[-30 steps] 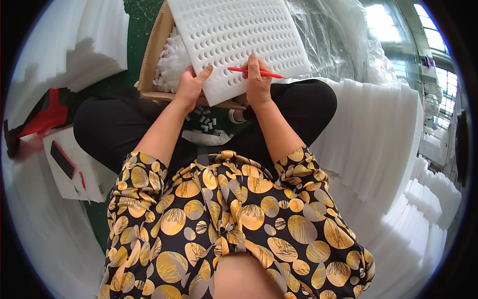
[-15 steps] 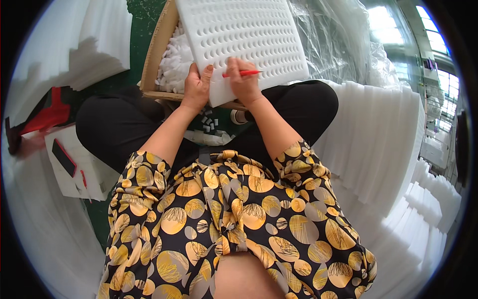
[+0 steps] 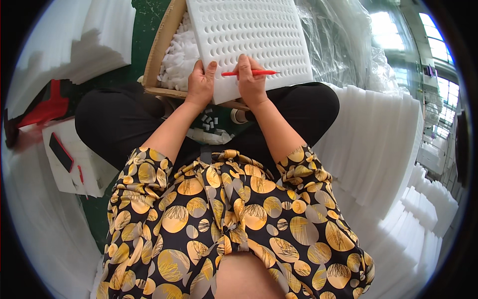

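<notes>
A thick white foam board (image 3: 225, 92) with rows of round cut holes lies tilted over a cardboard box (image 3: 155, 52). My left hand (image 3: 200, 87) is closed on the board's near left edge, with the thumb on top. At the near edge, my right hand (image 3: 252, 88) holds a slim red pen-shaped tool (image 3: 230, 74) crosswise. Its thin dark tip points right, just over the holes. Some of the right fingers are hidden, so I cannot tell whether they also grip the board. Small white foam pieces (image 3: 178, 56) fill the open left part of the box.
White foam sheets (image 3: 366, 144) are stacked at the right, and more (image 3: 107, 42) stand at the far left. Clear plastic film (image 3: 336, 42) lies beyond my right knee. On a white block (image 3: 92, 172) at the left rests a phone (image 3: 61, 152). Small cut pieces (image 3: 209, 121) lie between my legs.
The foam board and both hands have shifted slightly right. The red tool has slid right along with my right hand and now lies more level across the board.
</notes>
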Demonstrator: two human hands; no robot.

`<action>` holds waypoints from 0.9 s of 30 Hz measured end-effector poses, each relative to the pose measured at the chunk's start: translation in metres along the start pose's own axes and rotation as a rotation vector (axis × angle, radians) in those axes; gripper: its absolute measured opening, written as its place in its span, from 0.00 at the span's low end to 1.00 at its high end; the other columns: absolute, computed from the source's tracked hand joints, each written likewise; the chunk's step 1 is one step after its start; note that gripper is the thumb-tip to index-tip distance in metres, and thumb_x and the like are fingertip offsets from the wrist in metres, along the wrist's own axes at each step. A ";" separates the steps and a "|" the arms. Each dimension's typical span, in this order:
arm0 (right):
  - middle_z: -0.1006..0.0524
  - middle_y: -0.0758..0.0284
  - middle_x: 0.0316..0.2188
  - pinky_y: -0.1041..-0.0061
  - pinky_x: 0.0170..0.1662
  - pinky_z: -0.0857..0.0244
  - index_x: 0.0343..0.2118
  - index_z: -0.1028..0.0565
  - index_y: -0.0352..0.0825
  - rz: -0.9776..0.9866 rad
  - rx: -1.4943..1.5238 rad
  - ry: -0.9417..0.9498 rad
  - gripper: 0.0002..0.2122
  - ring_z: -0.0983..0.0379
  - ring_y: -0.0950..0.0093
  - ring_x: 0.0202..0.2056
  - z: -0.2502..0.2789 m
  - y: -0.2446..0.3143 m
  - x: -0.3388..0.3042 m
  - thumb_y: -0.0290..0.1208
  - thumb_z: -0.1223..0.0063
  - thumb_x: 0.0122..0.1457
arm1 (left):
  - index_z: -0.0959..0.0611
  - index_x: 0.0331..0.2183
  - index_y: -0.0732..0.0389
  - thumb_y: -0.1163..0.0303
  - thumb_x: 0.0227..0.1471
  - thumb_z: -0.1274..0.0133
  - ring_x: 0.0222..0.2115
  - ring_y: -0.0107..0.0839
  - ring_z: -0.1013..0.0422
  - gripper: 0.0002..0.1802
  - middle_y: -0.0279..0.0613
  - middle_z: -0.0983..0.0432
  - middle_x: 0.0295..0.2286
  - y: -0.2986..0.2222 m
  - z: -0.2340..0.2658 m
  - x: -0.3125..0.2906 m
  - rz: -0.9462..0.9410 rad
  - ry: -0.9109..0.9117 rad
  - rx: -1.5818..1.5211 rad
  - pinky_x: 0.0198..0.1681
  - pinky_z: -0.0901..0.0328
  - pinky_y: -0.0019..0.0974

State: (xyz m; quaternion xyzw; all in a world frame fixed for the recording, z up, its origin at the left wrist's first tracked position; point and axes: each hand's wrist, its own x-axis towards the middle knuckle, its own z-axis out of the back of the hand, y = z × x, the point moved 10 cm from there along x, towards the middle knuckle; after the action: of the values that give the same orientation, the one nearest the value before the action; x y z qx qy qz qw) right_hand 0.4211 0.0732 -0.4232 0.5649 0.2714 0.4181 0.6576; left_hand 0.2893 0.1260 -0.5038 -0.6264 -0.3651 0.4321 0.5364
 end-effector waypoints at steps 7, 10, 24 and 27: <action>0.34 0.71 0.13 0.78 0.26 0.44 0.15 0.33 0.35 0.532 -0.619 0.033 0.14 0.43 0.78 0.18 -0.034 0.035 -0.012 0.28 0.56 0.59 | 0.27 0.38 0.64 0.57 0.58 0.53 0.27 0.30 0.30 0.18 0.46 0.25 0.29 0.002 -0.004 0.001 -0.034 0.014 0.019 0.32 0.35 0.32; 0.35 0.72 0.13 0.80 0.26 0.44 0.15 0.33 0.34 0.222 -0.180 0.090 0.15 0.43 0.80 0.19 -0.018 0.004 0.000 0.29 0.57 0.60 | 0.27 0.38 0.65 0.58 0.57 0.53 0.27 0.29 0.31 0.18 0.45 0.25 0.29 -0.002 -0.002 -0.001 -0.003 0.013 -0.023 0.32 0.35 0.31; 0.36 0.75 0.12 0.80 0.32 0.43 0.15 0.34 0.36 0.400 -0.555 0.031 0.15 0.44 0.79 0.17 0.004 0.017 -0.020 0.29 0.57 0.59 | 0.27 0.37 0.67 0.61 0.56 0.50 0.26 0.28 0.32 0.16 0.44 0.25 0.30 0.006 -0.006 0.004 -0.005 0.025 -0.106 0.31 0.35 0.30; 0.36 0.76 0.12 0.79 0.34 0.42 0.14 0.34 0.37 0.567 -0.756 0.074 0.14 0.44 0.78 0.17 -0.010 0.025 -0.029 0.28 0.56 0.58 | 0.27 0.37 0.67 0.62 0.56 0.50 0.26 0.28 0.32 0.16 0.44 0.25 0.30 0.002 -0.007 0.004 -0.056 0.032 -0.077 0.31 0.35 0.30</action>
State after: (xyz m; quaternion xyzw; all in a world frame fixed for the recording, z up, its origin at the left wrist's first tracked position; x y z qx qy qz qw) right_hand 0.3928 0.0540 -0.4045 0.3224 -0.0418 0.6705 0.6669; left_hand 0.2977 0.1269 -0.5057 -0.6428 -0.3904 0.3924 0.5296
